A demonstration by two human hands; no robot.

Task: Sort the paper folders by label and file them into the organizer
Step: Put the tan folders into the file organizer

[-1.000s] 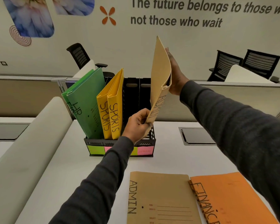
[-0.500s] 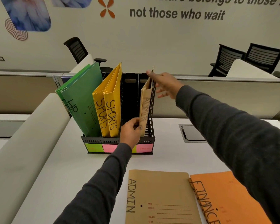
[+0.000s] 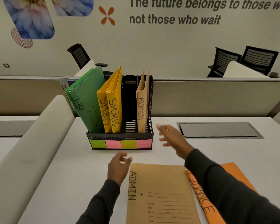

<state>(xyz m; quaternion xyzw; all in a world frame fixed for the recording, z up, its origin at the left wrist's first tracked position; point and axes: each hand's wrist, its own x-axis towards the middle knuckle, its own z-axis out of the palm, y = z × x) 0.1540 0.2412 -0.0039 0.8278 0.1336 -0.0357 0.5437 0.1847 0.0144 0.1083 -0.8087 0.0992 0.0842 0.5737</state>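
A black four-slot organizer (image 3: 120, 138) stands on the white desk. Green HR folders (image 3: 87, 102) lean in its left slot, two yellow SPORTS folders (image 3: 111, 107) fill the second, the third slot is empty, and a tan ADMIN folder (image 3: 142, 104) stands upright in the right slot. A second tan ADMIN folder (image 3: 162, 191) lies flat near me, partly over an orange FINANCE folder (image 3: 205, 206). My left hand (image 3: 118, 167) hovers at that flat folder's top left corner, fingers loosely curled and empty. My right hand (image 3: 171, 136) is open, to the right of the organizer.
Coloured sticky labels (image 3: 120, 143) run along the organizer's front. A recessed cable hatch (image 3: 217, 130) sits in the desk to the right. A rounded white divider (image 3: 23, 151) borders the left, a partition (image 3: 217, 97) the back, with office chairs (image 3: 244, 60) beyond.
The tan ADMIN folder went down into the right slot and both hands let go. Both hands then drew back toward me, the left one down to the flat ADMIN folder.
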